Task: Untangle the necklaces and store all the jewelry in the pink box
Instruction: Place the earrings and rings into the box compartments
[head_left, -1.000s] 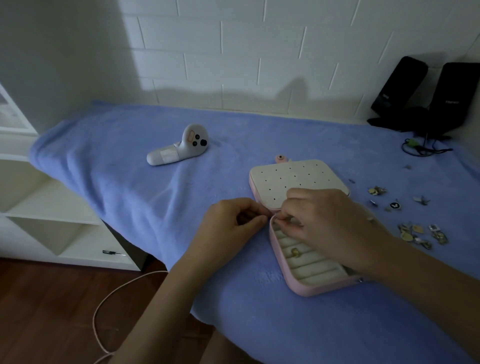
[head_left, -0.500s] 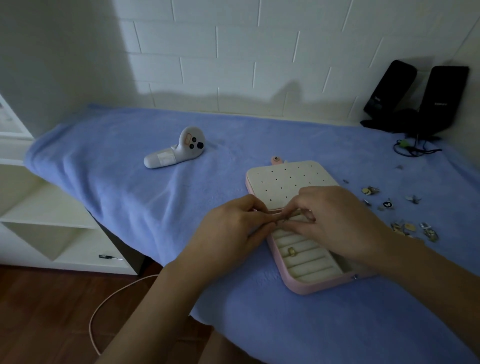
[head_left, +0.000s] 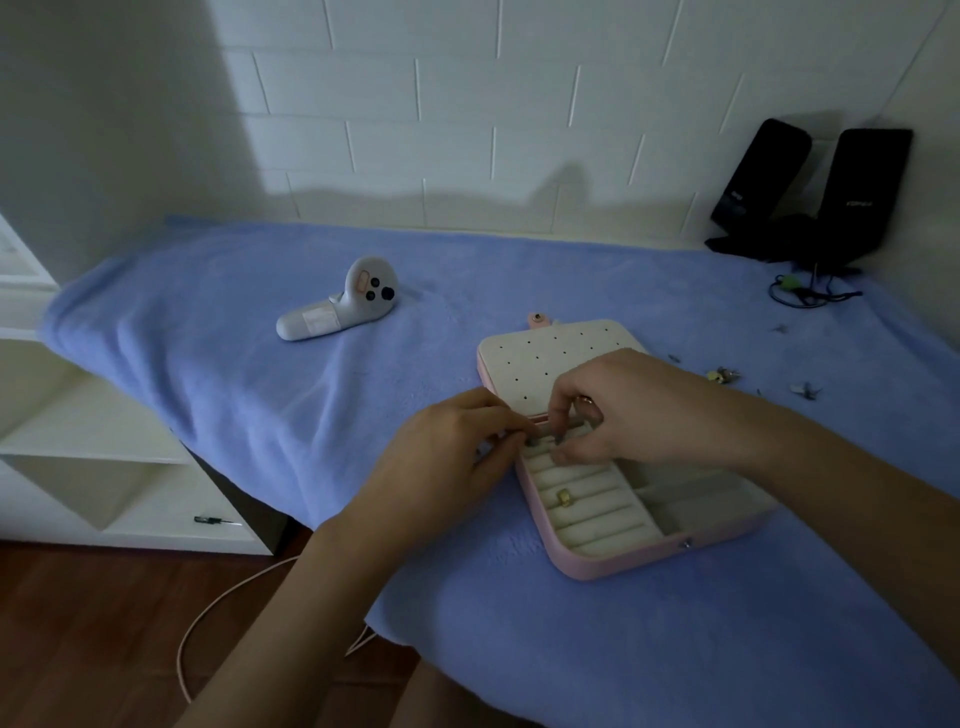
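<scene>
The pink box (head_left: 613, 564) lies open on the blue towel (head_left: 249, 364), its cream lid panel with small holes (head_left: 540, 358) folded back. One gold ring (head_left: 564, 498) sits in the ring rolls. My left hand (head_left: 452, 457) and my right hand (head_left: 628, 410) meet at the top ring roll near the hinge. Their curled fingertips pinch a small dark ring (head_left: 532, 442), which is mostly hidden. Loose earrings and charms (head_left: 723, 374) lie scattered on the towel to the right of the box. No necklace shows.
A white handheld controller (head_left: 343, 306) lies at the towel's back left. Two black speakers (head_left: 810, 192) and a coiled cable (head_left: 795, 292) stand at the back right. A white shelf unit (head_left: 78, 441) is at the left, and a cord (head_left: 208, 618) runs over the wood floor.
My hands drew together over the top ring roll, the left fingertips now meeting the right. My right hand shifted slightly toward the hinge. The camera view dipped and moved left.
</scene>
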